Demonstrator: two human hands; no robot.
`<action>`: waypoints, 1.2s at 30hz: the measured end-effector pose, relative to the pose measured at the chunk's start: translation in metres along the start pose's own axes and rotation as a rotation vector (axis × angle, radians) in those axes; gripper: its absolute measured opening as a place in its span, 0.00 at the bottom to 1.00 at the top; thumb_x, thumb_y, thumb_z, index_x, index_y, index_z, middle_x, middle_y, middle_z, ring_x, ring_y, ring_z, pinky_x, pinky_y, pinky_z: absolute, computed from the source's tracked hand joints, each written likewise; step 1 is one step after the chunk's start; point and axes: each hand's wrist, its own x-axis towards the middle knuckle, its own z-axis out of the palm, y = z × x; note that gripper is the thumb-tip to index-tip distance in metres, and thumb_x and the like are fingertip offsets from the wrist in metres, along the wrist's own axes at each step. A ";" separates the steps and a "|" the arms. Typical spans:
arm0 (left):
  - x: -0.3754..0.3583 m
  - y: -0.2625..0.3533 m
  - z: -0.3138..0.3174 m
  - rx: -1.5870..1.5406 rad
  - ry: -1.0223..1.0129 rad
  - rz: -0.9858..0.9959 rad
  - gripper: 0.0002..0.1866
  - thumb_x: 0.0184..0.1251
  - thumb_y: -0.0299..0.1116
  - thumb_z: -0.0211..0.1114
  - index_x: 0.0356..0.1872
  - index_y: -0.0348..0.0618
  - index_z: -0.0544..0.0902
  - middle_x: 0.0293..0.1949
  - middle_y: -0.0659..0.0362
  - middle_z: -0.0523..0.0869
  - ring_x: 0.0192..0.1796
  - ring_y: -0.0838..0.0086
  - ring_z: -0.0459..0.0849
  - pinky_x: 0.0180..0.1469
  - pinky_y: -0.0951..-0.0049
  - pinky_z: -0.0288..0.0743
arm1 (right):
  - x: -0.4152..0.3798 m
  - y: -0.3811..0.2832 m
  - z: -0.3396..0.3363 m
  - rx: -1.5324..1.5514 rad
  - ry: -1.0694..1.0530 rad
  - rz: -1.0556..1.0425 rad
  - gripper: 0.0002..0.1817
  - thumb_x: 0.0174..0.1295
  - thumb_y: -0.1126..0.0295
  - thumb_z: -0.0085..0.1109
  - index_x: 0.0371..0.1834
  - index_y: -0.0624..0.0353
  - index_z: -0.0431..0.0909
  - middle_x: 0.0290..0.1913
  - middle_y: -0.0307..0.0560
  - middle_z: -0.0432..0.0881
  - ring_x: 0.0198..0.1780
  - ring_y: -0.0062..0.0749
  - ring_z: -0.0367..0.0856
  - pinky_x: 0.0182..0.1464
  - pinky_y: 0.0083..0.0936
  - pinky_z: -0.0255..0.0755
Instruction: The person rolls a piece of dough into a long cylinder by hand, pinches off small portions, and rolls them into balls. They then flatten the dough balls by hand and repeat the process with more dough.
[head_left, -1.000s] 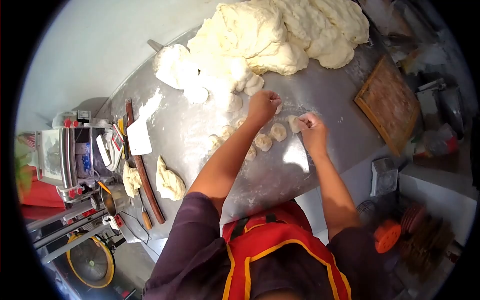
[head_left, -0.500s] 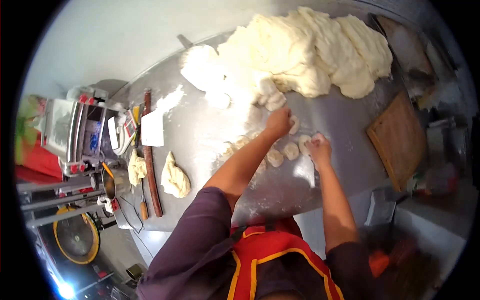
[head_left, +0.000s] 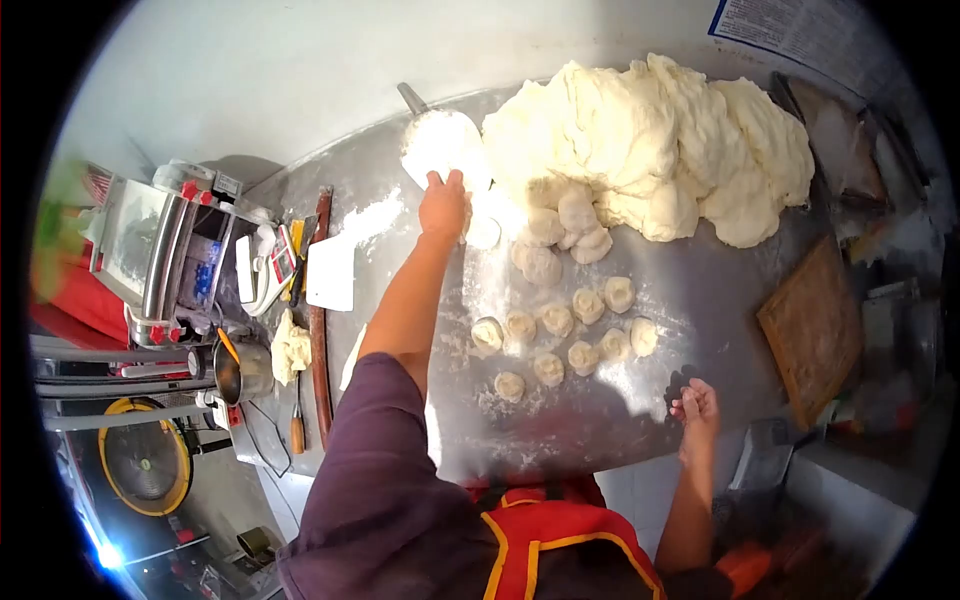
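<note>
- The flour heap [head_left: 443, 143] is a bright white, powdery mound at the far edge of the steel table [head_left: 700, 300], just left of the big dough mass [head_left: 660, 140].
- The left hand [head_left: 443, 205] reaches into its near side, fingers bent down on the flour; whether it grips any, I cannot tell.
- The right hand [head_left: 697, 405] rests at the table's near edge, fingers loosely curled, holding nothing.
- Small dough pieces [head_left: 560, 335], pale and rounded, lie in rows between the hands.
</note>
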 end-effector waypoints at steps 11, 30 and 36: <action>-0.014 -0.016 -0.035 -1.426 -0.229 -0.666 0.11 0.68 0.21 0.57 0.50 0.31 0.78 0.28 0.55 0.83 0.26 0.74 0.81 0.25 0.78 0.75 | -0.005 -0.020 0.030 0.050 -0.048 -0.017 0.11 0.68 0.74 0.55 0.52 0.64 0.75 0.39 0.38 0.78 0.34 0.18 0.75 0.38 0.16 0.72; -0.160 0.026 -0.066 -0.433 -0.531 0.005 0.12 0.61 0.22 0.62 0.46 0.36 0.84 0.36 0.51 0.88 0.30 0.70 0.88 0.28 0.69 0.80 | -0.026 -0.007 0.032 0.001 -0.092 -0.006 0.11 0.67 0.75 0.55 0.51 0.66 0.76 0.39 0.39 0.80 0.33 0.17 0.75 0.36 0.14 0.71; -0.177 0.092 -0.016 -0.726 -0.626 0.220 0.12 0.61 0.23 0.60 0.45 0.37 0.85 0.38 0.47 0.87 0.42 0.64 0.87 0.46 0.65 0.79 | -0.051 -0.022 0.054 -0.021 -0.146 -0.031 0.11 0.68 0.74 0.55 0.51 0.64 0.77 0.39 0.40 0.80 0.34 0.18 0.76 0.38 0.17 0.73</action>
